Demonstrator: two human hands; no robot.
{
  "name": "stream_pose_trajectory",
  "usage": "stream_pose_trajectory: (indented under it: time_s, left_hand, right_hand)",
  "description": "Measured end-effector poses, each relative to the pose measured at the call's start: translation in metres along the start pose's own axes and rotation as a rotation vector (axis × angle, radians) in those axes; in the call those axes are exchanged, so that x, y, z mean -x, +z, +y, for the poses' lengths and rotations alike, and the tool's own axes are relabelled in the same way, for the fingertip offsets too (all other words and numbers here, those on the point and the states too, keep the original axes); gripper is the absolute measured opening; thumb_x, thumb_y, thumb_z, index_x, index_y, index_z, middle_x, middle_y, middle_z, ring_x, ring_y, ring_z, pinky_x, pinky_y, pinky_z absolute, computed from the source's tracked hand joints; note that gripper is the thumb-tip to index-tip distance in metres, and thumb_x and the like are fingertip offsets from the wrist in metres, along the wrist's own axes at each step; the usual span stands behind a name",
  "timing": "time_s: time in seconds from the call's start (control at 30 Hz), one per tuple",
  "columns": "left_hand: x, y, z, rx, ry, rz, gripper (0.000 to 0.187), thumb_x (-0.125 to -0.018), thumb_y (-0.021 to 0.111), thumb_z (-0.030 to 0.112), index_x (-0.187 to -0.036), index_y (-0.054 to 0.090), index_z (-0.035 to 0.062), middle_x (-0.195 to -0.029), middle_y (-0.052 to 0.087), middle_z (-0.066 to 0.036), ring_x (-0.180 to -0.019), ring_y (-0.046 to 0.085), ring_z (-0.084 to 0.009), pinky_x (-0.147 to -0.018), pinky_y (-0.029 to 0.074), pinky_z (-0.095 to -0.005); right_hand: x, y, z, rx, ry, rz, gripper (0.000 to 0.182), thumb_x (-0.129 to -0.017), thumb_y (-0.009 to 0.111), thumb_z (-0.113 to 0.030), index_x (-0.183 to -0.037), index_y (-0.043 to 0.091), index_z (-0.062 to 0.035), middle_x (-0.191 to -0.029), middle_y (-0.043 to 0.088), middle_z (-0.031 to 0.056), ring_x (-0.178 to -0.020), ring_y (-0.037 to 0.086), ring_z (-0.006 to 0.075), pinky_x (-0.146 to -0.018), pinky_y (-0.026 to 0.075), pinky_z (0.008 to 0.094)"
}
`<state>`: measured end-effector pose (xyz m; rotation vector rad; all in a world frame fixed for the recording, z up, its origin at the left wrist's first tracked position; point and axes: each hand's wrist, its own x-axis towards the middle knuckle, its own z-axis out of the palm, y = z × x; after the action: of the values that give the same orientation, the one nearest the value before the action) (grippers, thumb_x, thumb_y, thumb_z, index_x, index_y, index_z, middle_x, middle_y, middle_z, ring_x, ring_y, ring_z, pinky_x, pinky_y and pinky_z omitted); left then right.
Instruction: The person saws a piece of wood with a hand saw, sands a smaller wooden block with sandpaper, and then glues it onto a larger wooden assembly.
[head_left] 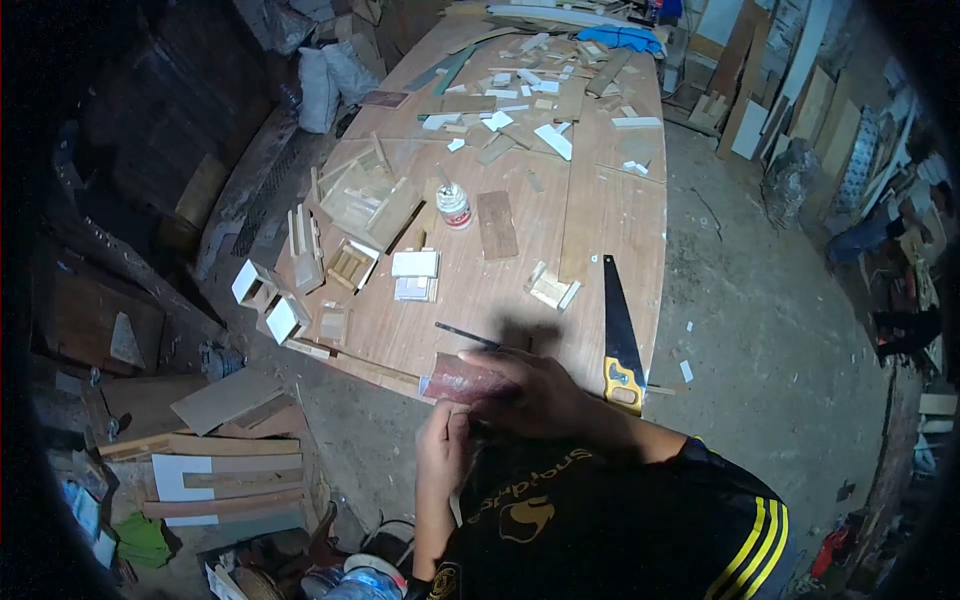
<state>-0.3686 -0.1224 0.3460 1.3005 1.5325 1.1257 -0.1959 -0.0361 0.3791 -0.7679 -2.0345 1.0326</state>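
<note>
My right hand [535, 388] is closed on a reddish-brown sheet of sandpaper [462, 377] with pale dust on its face, near the front edge of the table. Just below it my left hand [441, 450] has its fingers curled at the sheet's lower edge. What the left fingers grip is mostly hidden; a small pale edge [424, 386] shows at the sheet's left side. Beyond the hands lies a thin dark strip [466, 334]. A handsaw [620, 330] with a yellow and black handle rests to the right.
On the wooden table [540, 225] stand a glue jar [453, 206], a brown board [496, 225], stacked white-topped blocks [415, 275] and a wooden box frame [370, 205]. Wood offcuts [500, 122] scatter the far end. Boards [230, 475] lie on the floor at left.
</note>
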Motion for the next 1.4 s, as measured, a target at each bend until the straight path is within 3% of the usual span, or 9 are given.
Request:
stream_pose_trajectory:
  time_s: [0.33, 0.37, 0.4, 0.5, 0.57, 0.7, 0.93, 1.17, 1.4]
  left_hand:
    - [0.006, -0.005, 0.007, -0.035, 0.139, 0.082, 0.046, -0.099, 0.043, 0.043, -0.095, 0.059, 0.0004, -0.066, 0.049, 0.000, -0.058, 0.045, -0.0100, -0.053, 0.036, -0.0257]
    - [0.008, -0.012, 0.004, 0.053, 0.069, 0.061, 0.041, -0.099, 0.044, 0.034, -0.111, 0.060, -0.0017, -0.096, 0.067, -0.013, -0.086, 0.064, -0.0221, -0.076, 0.048, -0.0328]
    - [0.010, -0.012, 0.005, 0.050, 0.058, 0.080, 0.041, -0.099, 0.044, 0.034, -0.111, 0.060, -0.0017, -0.096, 0.067, -0.013, -0.086, 0.064, -0.0221, -0.076, 0.048, -0.0328]
    - [0.008, -0.002, 0.011, 0.689, -0.548, 0.081, 0.039, -0.099, 0.045, 0.034, -0.107, 0.062, -0.0010, -0.099, 0.066, -0.009, -0.087, 0.062, -0.0196, -0.078, 0.047, -0.0304]
    - [0.010, 0.002, -0.008, 0.414, -0.142, 0.080, 0.049, -0.090, 0.057, 0.051, -0.087, 0.060, 0.0023, -0.068, 0.047, 0.002, -0.058, 0.040, -0.0083, -0.052, 0.031, -0.0238]
    - [0.024, -0.030, -0.007, 0.586, -0.097, 0.131, 0.060, -0.081, 0.058, 0.065, -0.074, 0.048, 0.0056, -0.068, 0.043, 0.000, -0.056, 0.038, -0.0120, -0.051, 0.029, -0.0273]
    - [0.035, -0.036, -0.001, 0.737, -0.082, 0.234, 0.053, -0.088, 0.053, 0.056, -0.081, 0.047, 0.0041, -0.067, 0.043, -0.005, -0.054, 0.038, -0.0151, -0.049, 0.030, -0.0289]
    - [0.039, -0.029, 0.000, 0.623, -0.104, 0.261, 0.055, -0.090, 0.051, 0.057, -0.091, 0.057, 0.0023, -0.072, 0.051, -0.001, -0.059, 0.044, -0.0090, -0.052, 0.033, -0.0230]
    - [0.032, -0.021, 0.006, 0.775, -0.201, 0.237, 0.049, -0.094, 0.046, 0.050, -0.096, 0.056, 0.0028, -0.068, 0.050, 0.001, -0.054, 0.043, -0.0075, -0.049, 0.032, -0.0215]
  right_hand:
    - [-0.001, -0.005, -0.012, -0.005, -0.017, -0.075, 0.057, -0.083, 0.069, -0.020, -0.133, 0.045, -0.0046, -0.110, 0.060, 0.0183, -0.102, 0.061, 0.0345, -0.087, 0.049, 0.0408]
    - [-0.001, -0.005, -0.015, -0.015, -0.023, -0.090, 0.057, -0.083, 0.069, -0.020, -0.133, 0.045, -0.0046, -0.110, 0.060, 0.0183, -0.102, 0.061, 0.0345, -0.087, 0.049, 0.0408]
    - [0.001, -0.005, -0.017, -0.019, 0.033, -0.091, 0.060, -0.081, 0.072, -0.019, -0.133, 0.045, -0.0049, -0.116, 0.059, 0.0182, -0.105, 0.061, 0.0313, -0.088, 0.050, 0.0389]
    - [-0.006, 0.002, -0.009, -0.096, 0.003, -0.128, 0.062, -0.080, 0.075, -0.018, -0.133, 0.045, -0.0046, -0.123, 0.058, 0.0174, -0.110, 0.060, 0.0265, -0.090, 0.050, 0.0368]
    - [-0.009, 0.004, -0.015, -0.110, 0.081, -0.166, 0.061, -0.081, 0.074, -0.016, -0.133, 0.045, -0.0030, -0.125, 0.058, 0.0160, -0.113, 0.058, 0.0238, -0.092, 0.049, 0.0359]
    - [-0.012, 0.002, -0.003, -0.413, 0.246, -0.025, 0.060, -0.078, 0.069, -0.007, -0.133, 0.046, -0.0022, -0.124, 0.059, 0.0119, -0.114, 0.056, 0.0196, -0.096, 0.044, 0.0337]
    - [-0.019, 0.011, -0.029, -0.331, 0.273, -0.082, 0.066, -0.073, 0.074, -0.009, -0.132, 0.047, 0.0003, -0.125, 0.057, 0.0138, -0.113, 0.057, 0.0226, -0.098, 0.043, 0.0334]
    - [-0.019, 0.030, -0.036, -0.112, -0.119, -0.157, 0.058, -0.076, 0.076, -0.014, -0.128, 0.052, -0.0043, -0.123, 0.058, 0.0185, -0.112, 0.059, 0.0312, -0.093, 0.049, 0.0376]
    - [-0.025, 0.026, -0.031, -0.205, -0.017, -0.081, 0.055, -0.078, 0.076, -0.018, -0.125, 0.053, -0.0040, -0.122, 0.058, 0.0172, -0.107, 0.061, 0.0304, -0.088, 0.051, 0.0369]
